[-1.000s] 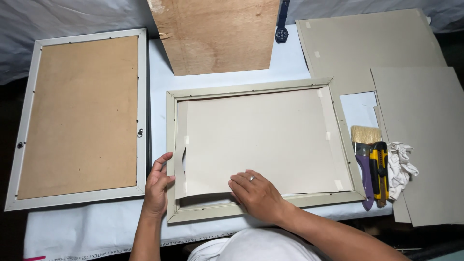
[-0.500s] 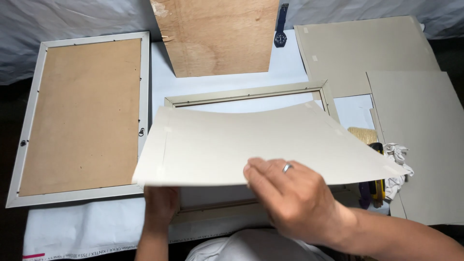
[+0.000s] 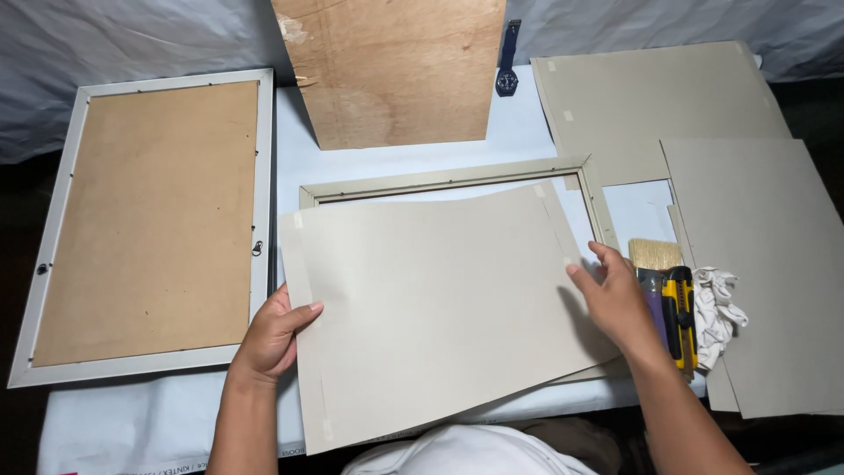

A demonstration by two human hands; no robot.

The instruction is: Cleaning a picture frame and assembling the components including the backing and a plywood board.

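Note:
A large grey cardboard sheet is lifted and tilted over a pale picture frame, covering most of it. My left hand grips the sheet's left edge, thumb on top. My right hand holds the sheet's right edge near a strip of tape. Only the frame's top rail and upper right corner show past the sheet.
A second frame with a brown backing lies face down at the left. A plywood board and a wristwatch lie at the back. Grey boards stack at the right, beside a brush, a yellow utility knife and a white rag.
The grey sheet lay flat inside the frame, then both hands lifted it out. It is now lower and drawn toward me, with my right hand moved from the bottom edge to the right edge.

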